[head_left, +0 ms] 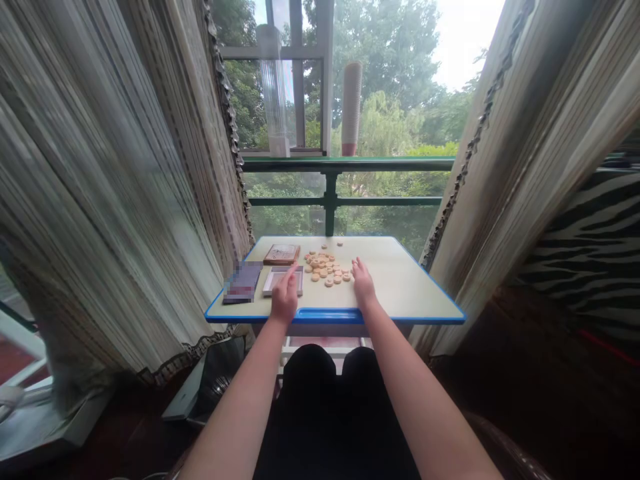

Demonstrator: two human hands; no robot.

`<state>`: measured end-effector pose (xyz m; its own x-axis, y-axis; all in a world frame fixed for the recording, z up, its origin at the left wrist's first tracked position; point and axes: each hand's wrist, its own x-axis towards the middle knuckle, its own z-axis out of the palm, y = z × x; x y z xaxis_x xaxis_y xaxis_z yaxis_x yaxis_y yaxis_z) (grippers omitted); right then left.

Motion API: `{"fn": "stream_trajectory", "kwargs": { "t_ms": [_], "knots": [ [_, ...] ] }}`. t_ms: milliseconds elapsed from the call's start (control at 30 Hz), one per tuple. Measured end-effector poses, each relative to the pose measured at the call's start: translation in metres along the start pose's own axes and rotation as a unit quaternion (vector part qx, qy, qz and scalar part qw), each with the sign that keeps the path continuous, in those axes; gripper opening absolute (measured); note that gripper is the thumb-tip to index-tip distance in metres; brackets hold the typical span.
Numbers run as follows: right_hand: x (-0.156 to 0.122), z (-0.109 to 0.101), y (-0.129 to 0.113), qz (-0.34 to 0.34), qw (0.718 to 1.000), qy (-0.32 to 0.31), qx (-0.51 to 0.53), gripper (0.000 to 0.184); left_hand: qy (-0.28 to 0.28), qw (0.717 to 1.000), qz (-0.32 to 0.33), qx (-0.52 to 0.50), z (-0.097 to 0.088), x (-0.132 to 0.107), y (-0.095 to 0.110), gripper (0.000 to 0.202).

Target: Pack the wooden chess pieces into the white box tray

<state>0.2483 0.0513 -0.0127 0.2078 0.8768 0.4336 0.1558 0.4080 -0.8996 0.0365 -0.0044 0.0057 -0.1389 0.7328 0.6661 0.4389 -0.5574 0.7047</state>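
A loose pile of round wooden game pieces (323,265), which look like Chinese chess pieces, lies on the cream tabletop (400,280). My left hand (285,298) hovers at or over the right part of a shallow, open-topped box (271,288), its fingers stretched forward; whether it touches the box I cannot tell. At the right edge of the pile is my right hand (363,283), fingers apart, with nothing visible in it. Behind the open box sits a flat brown box or lid (281,254) with a pale printed top.
A dark, blurred-out flat item (243,281) lies at the table's left edge. The table has a blue rim. Beyond it stands a green railing (350,165) before the window. Curtains (150,167) hang on both sides. My knees (310,373) are under the table.
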Motion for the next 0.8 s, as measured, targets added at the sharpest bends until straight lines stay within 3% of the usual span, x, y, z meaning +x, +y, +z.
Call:
{"fn": "stream_trajectory", "kwargs": {
  "t_ms": [300, 533, 800],
  "knots": [
    [-0.011, 0.010, -0.027, 0.016, 0.999, -0.038, -0.011, 0.064, -0.023, 0.999, 0.000, 0.026, 0.005, 0.007, -0.004, 0.042],
    [-0.009, 0.012, -0.022, 0.015, 0.999, -0.045, -0.022, 0.060, -0.025, 0.999, -0.020, 0.033, 0.005, 0.008, -0.007, 0.039],
    [-0.007, 0.012, -0.012, 0.006, 0.997, -0.054, -0.050, 0.052, -0.034, 0.998, 0.011, 0.052, 0.004, 0.006, -0.005, 0.038]
  ]
}}
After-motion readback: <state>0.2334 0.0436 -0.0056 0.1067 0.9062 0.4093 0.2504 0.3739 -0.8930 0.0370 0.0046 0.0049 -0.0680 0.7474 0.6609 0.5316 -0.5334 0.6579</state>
